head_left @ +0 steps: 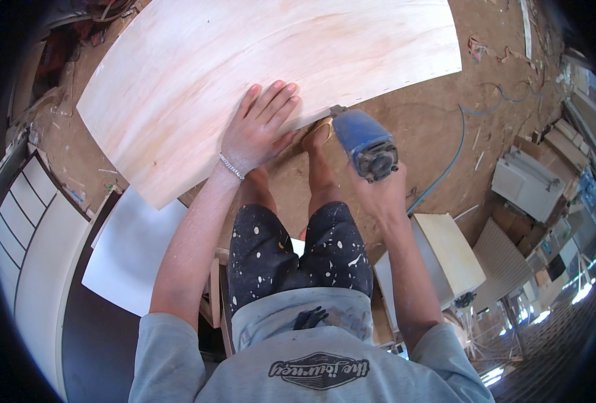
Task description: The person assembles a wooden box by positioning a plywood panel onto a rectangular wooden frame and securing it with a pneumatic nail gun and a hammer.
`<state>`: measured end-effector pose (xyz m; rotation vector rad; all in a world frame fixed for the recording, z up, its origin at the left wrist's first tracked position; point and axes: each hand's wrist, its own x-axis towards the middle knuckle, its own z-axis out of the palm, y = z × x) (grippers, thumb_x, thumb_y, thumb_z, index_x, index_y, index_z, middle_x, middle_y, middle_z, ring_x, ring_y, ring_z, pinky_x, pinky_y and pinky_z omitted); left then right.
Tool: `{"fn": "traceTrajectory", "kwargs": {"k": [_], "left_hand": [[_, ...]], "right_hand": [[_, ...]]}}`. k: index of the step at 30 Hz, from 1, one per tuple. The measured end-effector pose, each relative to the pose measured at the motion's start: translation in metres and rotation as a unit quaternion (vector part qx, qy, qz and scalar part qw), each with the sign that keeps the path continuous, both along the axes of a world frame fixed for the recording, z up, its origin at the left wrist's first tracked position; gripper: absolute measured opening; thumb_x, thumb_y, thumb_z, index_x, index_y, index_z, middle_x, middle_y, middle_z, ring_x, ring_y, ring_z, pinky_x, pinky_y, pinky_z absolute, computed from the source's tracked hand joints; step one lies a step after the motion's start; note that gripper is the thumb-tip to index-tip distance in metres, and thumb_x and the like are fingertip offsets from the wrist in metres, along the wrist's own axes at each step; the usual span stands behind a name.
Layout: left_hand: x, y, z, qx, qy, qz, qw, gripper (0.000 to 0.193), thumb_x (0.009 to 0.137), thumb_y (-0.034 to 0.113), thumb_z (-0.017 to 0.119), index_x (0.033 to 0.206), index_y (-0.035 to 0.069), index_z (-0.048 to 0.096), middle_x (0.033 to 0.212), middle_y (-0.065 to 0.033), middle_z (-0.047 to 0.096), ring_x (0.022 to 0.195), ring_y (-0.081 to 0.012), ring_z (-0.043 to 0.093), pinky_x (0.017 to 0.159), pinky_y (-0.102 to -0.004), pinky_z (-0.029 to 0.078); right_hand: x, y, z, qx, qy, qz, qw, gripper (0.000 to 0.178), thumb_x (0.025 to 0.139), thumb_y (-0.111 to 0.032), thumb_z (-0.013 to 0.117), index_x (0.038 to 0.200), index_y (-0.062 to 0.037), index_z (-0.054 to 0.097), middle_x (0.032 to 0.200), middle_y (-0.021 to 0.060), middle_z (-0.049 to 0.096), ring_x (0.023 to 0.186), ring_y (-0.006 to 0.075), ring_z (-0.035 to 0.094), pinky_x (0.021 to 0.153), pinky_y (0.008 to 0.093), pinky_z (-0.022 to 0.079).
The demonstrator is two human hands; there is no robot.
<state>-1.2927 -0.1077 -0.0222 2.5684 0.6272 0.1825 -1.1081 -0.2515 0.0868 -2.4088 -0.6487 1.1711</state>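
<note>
A large pale plywood sheet (177, 80) spreads out before me, with a line of small staple-like marks along its near right edge. My left hand (257, 131) lies flat on the sheet close to its near edge, fingers stretched out and holding nothing. In my right hand (382, 188) is a blue pneumatic staple gun (365, 138), its handle mostly hidden beneath the tool's body. The gun's dark nose meets the sheet's near edge, right of my left hand; whether it presses on the wood I cannot tell.
A blue air hose (455, 154) curves over the brown dirt floor (425, 114) at the right. White panels (136, 248) stand at the left. A pale box-like piece (449, 255) sits near my right forearm, with boards and scrap (529, 181) piled beyond.
</note>
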Motion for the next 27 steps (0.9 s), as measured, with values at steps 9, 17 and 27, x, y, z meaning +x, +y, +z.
{"fn": "traceTrajectory", "kwargs": {"k": [9, 17, 27], "left_hand": [[-0.006, 0.003, -0.006, -0.014, -0.016, -0.009, 1.000, 0.075, 0.074, 0.025, 0.078, 0.141, 0.011, 0.047, 0.149, -0.0048, 0.047, 0.140, -0.0221, 0.040, 0.118, -0.0448, 0.028], [-0.012, 0.009, 0.002, -0.090, -0.056, -0.003, 0.994, 0.094, 0.069, 0.033, 0.083, 0.147, 0.008, 0.037, 0.151, -0.0072, 0.041, 0.144, -0.0251, 0.033, 0.121, -0.0427, 0.024], [-0.047, 0.009, 0.011, -0.064, 0.015, -0.056, 0.996, 0.074, 0.078, 0.030, 0.075, 0.142, 0.007, 0.046, 0.152, -0.0108, 0.040, 0.144, -0.0280, 0.032, 0.119, -0.0442, 0.025]], "right_hand": [[-0.026, 0.001, -0.003, 0.006, 0.015, 0.014, 1.000, 0.028, 0.077, -0.018, 0.073, 0.096, 0.0022, 0.069, 0.088, 0.0214, 0.071, 0.091, 0.0358, 0.071, 0.076, 0.0387, 0.054], [-0.045, 0.007, 0.003, 0.007, 0.019, -0.006, 1.000, 0.026, 0.079, -0.018, 0.070, 0.097, 0.0017, 0.069, 0.088, 0.0220, 0.071, 0.092, 0.0380, 0.069, 0.077, 0.0408, 0.054], [-0.078, 0.003, 0.009, -0.002, 0.010, -0.040, 0.999, 0.029, 0.079, -0.025, 0.069, 0.096, -0.0013, 0.068, 0.090, 0.0254, 0.068, 0.093, 0.0429, 0.065, 0.079, 0.0461, 0.053]]}}
